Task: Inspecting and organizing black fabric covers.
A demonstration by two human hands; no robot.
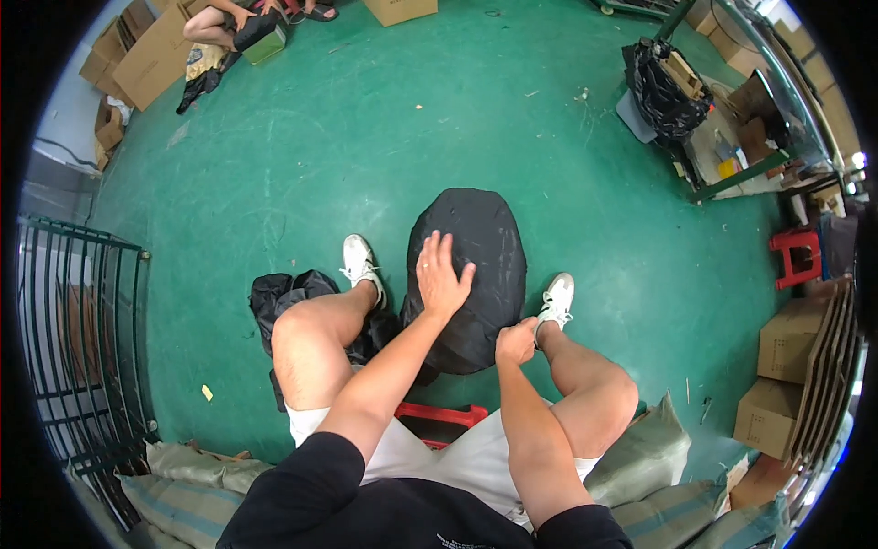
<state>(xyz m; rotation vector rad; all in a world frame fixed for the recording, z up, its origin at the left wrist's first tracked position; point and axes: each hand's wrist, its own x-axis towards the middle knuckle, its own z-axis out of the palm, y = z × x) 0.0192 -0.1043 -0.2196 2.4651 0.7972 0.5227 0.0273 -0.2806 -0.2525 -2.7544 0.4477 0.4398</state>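
Pointing forward, black bundle [491, 288], long axis fore-and-aft

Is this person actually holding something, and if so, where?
Yes, apparently: the right hand is closed at the lower right edge of the black bundle. The left hand lies open on it, not gripping.

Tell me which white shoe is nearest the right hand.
The right-foot shoe: the right hand is close by its heel, whereas the left-foot shoe is on the other side of the black bundle.
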